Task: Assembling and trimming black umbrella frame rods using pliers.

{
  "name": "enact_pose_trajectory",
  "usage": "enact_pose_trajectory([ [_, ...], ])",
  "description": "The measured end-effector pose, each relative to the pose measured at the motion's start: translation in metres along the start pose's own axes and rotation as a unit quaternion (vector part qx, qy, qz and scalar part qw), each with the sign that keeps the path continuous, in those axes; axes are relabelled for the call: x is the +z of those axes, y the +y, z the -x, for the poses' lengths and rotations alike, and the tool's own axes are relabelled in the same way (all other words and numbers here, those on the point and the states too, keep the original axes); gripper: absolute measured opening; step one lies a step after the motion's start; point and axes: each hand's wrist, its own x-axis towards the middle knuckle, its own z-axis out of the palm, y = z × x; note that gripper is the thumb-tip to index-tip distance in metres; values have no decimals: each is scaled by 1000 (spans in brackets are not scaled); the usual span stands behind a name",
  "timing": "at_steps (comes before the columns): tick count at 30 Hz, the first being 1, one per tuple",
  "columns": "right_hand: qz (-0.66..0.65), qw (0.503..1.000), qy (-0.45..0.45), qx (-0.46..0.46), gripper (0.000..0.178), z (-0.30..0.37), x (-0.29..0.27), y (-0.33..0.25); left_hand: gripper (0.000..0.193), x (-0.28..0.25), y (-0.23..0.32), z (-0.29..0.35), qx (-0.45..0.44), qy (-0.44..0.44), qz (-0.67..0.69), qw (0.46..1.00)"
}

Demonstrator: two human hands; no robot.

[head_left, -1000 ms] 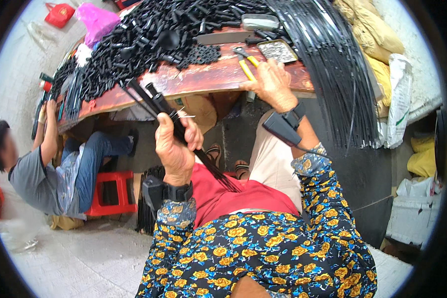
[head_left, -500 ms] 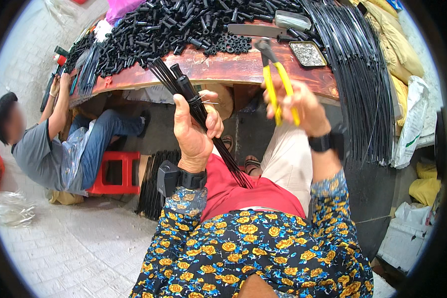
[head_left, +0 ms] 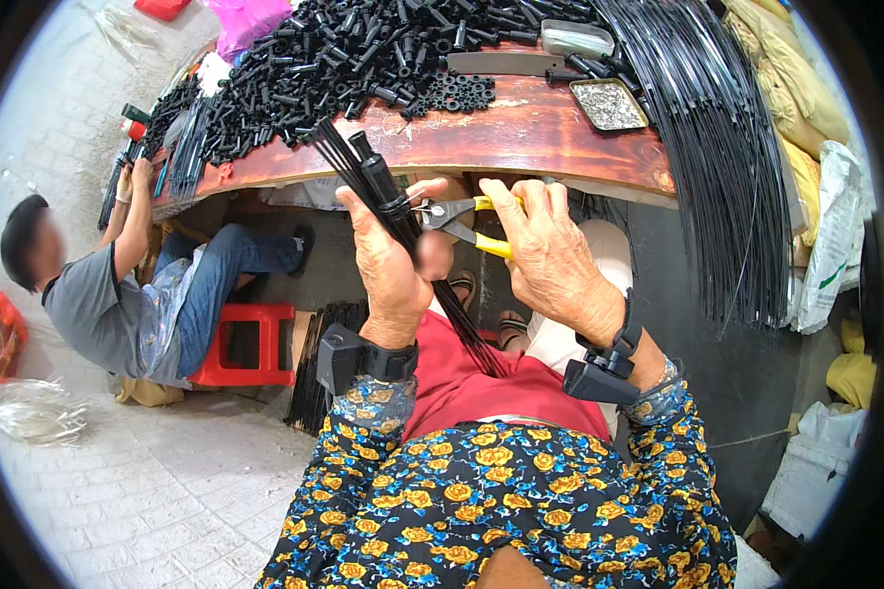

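My left hand (head_left: pixel 383 270) is wrapped round a bundle of thin black rods (head_left: pixel 341 155), which slants from over the table edge down toward my lap. At its upper end a black ribbed plastic sleeve (head_left: pixel 371 165) sits against the rods. A thin pale wire (head_left: pixel 418 207) sticks out sideways from the bundle near my raised fingers. In my right hand (head_left: pixel 560 250) are yellow-handled cutting pliers (head_left: pixel 446 213), their jaws at this wire. The handles stand apart; whether the jaws have closed on the wire cannot be made out.
A reddish wooden table (head_left: pixel 530 133) bears a heap of black plastic sleeves (head_left: pixel 354 59), a small metal tray (head_left: pixel 609 105) and long black rods (head_left: pixel 707 147) hanging over its edge. At left a co-worker (head_left: pixel 118 294) sits by a red stool (head_left: pixel 241 344).
My right hand has brought the pliers down and left to the wire at the bundle. My left hand still grips the rods, now slightly further right in view.
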Motion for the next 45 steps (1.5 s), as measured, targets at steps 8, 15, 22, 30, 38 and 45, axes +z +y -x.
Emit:
enact_pose_trajectory([
  [8,51,998,29,-19,71,-7,3,-5,94,-4,-1,2,12,-6,-10,1000],
  [15,66,996,64,5,55,-12,0,-1,95,-8,2,-3,23,-24,-24,999],
  [22,-183,963,-193,-46,42,-33,-49,27,72,9,-8,-1,113,-54,94,988],
  [30,-192,906,-378,2,51,-20,-64,26,47,2,-15,19,109,-109,-72,985],
  [38,-294,926,-235,-43,36,3,-83,25,69,22,-10,28,111,-175,-28,978],
  [45,-530,614,-572,123,59,2,-72,44,44,23,-14,21,55,-182,6,982],
])
